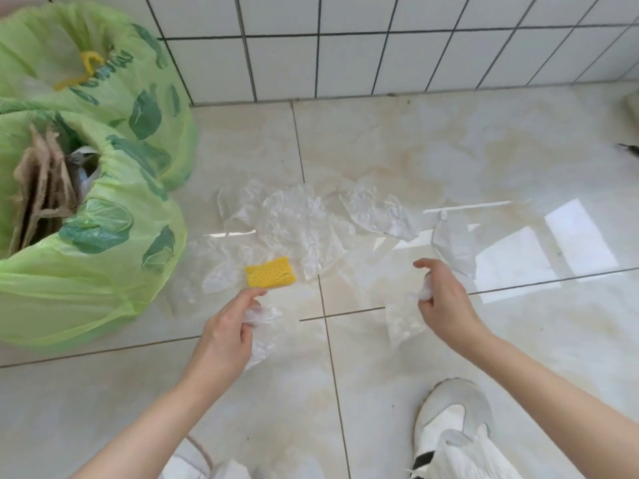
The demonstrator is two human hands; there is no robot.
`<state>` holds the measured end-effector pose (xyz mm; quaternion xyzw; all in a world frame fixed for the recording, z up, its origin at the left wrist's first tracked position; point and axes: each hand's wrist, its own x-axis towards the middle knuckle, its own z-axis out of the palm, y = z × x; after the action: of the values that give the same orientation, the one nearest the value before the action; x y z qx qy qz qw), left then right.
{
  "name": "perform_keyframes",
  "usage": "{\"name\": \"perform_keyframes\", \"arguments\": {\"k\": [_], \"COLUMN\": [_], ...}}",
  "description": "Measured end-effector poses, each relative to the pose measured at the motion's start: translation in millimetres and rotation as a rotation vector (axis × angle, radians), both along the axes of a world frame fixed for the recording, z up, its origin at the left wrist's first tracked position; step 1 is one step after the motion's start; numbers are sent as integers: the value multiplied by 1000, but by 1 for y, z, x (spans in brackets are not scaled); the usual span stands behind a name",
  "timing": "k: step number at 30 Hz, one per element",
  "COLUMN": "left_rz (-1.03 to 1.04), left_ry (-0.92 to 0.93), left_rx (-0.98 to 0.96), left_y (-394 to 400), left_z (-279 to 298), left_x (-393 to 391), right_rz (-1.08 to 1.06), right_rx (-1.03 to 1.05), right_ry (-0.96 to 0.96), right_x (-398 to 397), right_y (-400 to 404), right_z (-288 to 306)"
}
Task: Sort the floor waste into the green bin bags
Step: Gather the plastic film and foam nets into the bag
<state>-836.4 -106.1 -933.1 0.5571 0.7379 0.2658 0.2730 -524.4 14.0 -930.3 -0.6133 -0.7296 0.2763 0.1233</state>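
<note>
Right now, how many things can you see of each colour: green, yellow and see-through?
Green: 2, the near bin bag and the far bin bag.
Yellow: 2, the foam net on the floor and the yellow tie in the far bag.
See-through: too overlapped to count exactly; at least 2, the plastic held in the left hand and in the right hand.
Total: at least 6.

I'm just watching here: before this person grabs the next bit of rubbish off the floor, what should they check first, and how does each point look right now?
1. Left hand free to grab: not ok, it grips crumpled clear plastic.
2. Right hand free: not ok, it holds a plastic wad.
3. Yellow foam net within reach: ok, just beyond the left fingertips.
4. Near green bag open: ok, cardboard shows inside.
5. Far green bag open: ok.
6. Which bag takes plastic: cannot tell.
</note>
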Motion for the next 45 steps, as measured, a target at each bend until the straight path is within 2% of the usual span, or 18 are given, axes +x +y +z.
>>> {"name": "perform_keyframes", "arguments": {"k": [6,12,15,17,19,23,26,32,36,40,45], "left_rz": [-21,-133,-169,-203,-225,-197,-150,-158,-169,-159,-110], "left_ry": [-33,122,209,269,317,318,282,225,104,6,-62], "left_rx": [-94,-188,-304,-387,-410,-387,-375,-317,-349,-322,-239], "left_y": [54,81,92,99,102,98,94,87,80,71,69], "left_z": [12,-3,-12,-18,-23,-34,-41,-41,-42,-37,-29], "left_x": [12,8,5,5,7,12,11,21,24,28,28], "right_rz": [-224,-208,-121,-110,-116,-82,-29,-32,-94,21,114], "right_rx": [-35,46,-96,-232,-279,-80,52,67,-89,-222,-238], "right_ry": [-60,-255,-387,-410,-444,-520,-485,-349,-214,-178,-151], "right_x": [12,20,25,27,27,20,15,16,13,11,-3], "right_y": [60,104,119,125,125,113,100,87,79,76,72], "right_z": [3,-4,-14,-21,-30,-50,-60,-64,-52,-37,-23]}}
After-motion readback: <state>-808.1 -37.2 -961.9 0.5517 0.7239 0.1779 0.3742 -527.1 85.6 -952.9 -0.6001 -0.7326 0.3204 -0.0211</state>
